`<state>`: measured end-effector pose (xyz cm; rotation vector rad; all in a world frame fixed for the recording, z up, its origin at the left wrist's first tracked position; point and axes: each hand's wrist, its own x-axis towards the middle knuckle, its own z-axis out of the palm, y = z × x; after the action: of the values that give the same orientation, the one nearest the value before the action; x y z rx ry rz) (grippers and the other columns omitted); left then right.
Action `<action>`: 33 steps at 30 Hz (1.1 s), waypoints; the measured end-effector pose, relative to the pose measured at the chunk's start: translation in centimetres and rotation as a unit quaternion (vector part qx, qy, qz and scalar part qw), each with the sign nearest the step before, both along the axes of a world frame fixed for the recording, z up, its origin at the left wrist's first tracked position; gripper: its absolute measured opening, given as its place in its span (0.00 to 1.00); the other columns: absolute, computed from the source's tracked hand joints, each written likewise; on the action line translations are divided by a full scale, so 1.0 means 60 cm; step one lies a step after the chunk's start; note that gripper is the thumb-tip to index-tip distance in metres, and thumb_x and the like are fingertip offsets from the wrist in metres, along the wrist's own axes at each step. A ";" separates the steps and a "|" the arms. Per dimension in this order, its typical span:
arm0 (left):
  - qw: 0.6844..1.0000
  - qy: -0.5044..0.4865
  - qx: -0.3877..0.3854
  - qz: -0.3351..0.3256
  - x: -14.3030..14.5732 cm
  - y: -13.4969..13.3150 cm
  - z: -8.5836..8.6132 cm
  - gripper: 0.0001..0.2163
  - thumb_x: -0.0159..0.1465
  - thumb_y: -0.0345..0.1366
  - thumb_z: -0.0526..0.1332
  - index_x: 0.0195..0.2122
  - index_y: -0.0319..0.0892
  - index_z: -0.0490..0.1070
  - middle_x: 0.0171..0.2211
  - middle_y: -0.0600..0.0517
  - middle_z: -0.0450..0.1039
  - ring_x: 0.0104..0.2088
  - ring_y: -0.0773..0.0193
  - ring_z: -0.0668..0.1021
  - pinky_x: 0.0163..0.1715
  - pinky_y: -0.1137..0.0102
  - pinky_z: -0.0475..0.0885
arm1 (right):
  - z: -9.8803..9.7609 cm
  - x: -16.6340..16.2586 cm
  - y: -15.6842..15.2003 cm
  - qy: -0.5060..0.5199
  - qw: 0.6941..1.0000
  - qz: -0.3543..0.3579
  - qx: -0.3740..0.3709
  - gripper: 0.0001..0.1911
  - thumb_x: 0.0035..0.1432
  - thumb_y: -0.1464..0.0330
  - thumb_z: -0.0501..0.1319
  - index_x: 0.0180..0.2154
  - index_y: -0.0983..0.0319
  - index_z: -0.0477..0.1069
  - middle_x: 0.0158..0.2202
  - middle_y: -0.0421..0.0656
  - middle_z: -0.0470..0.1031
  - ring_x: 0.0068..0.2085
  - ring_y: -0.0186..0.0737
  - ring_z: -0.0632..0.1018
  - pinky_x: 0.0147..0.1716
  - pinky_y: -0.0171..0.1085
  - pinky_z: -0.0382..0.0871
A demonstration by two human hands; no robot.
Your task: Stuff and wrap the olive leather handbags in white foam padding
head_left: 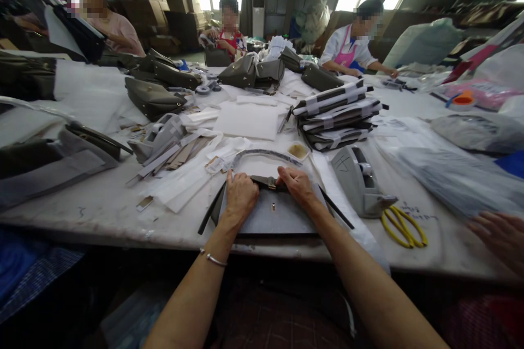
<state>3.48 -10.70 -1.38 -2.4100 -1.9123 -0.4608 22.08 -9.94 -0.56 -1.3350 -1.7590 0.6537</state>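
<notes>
Forearms [196, 292] up close, both hands [241, 196] gripping the bag's [278, 218] top edge! Stacked bundles [338, 117] at one o'clock, tape dispenser [350, 185] at two, yellow handles [403, 228] at three; bag's front grey, gold-fitted.

Passage along front tabletop [172, 223] left of bag [282, 217]; tape dispenser [347, 182], scissors [404, 227] block right.

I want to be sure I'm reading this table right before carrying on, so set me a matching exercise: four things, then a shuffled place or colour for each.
Things
1. scissors
2. grey bag
3. stack of wrapped bundles
4. bracelet

Places or colours
A. silver-coloured
B. touched by the left hand and the right hand
C. yellow-handled
D. on the table, beyond the right hand

Pairs: 1-C, 2-B, 3-D, 4-A
</notes>
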 end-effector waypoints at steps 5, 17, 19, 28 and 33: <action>1.000 0.010 0.010 0.005 0.001 -0.003 0.002 0.13 0.66 0.30 0.53 0.37 0.34 0.78 0.38 0.39 0.78 0.46 0.50 0.77 0.64 0.48 0.51 | -0.008 -0.005 -0.007 -0.028 0.984 -0.102 0.142 0.19 0.64 0.54 0.57 0.26 0.59 0.70 0.28 0.41 0.73 0.34 0.40 0.73 0.42 0.40 0.63; 0.999 0.014 0.035 -0.003 0.001 -0.001 -0.010 0.14 0.68 0.32 0.52 0.35 0.36 0.78 0.36 0.41 0.79 0.44 0.50 0.78 0.63 0.47 0.52 | -0.011 -0.007 -0.015 -0.061 0.960 -0.167 0.215 0.13 0.67 0.61 0.54 0.31 0.59 0.66 0.32 0.42 0.69 0.35 0.40 0.71 0.39 0.38 0.65; 0.999 0.006 0.040 -0.001 0.001 -0.001 -0.011 0.15 0.70 0.35 0.52 0.35 0.36 0.77 0.36 0.41 0.79 0.44 0.50 0.78 0.62 0.47 0.52 | -0.012 -0.009 -0.014 -0.114 0.963 -0.148 0.194 0.14 0.68 0.62 0.53 0.32 0.60 0.69 0.34 0.44 0.71 0.38 0.41 0.72 0.41 0.39 0.64; 0.999 -0.024 0.035 0.004 0.003 -0.004 -0.006 0.15 0.71 0.40 0.53 0.36 0.38 0.77 0.36 0.42 0.79 0.44 0.50 0.78 0.62 0.47 0.53 | -0.007 -0.029 -0.009 -0.415 0.908 -0.034 0.048 0.22 0.70 0.53 0.51 0.35 0.59 0.76 0.38 0.46 0.79 0.44 0.45 0.76 0.45 0.42 0.59; 0.999 -0.024 0.032 0.007 0.003 -0.003 -0.006 0.16 0.71 0.41 0.53 0.36 0.39 0.77 0.36 0.42 0.80 0.44 0.50 0.78 0.62 0.48 0.52 | -0.001 -0.030 -0.008 -0.444 0.895 -0.044 -0.008 0.30 0.70 0.49 0.44 0.34 0.60 0.76 0.36 0.49 0.81 0.39 0.45 0.79 0.41 0.41 0.62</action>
<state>3.67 -10.87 -1.75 -2.3663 -1.9007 -0.5754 20.30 -10.40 -0.62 -1.8821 -2.3577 -0.0457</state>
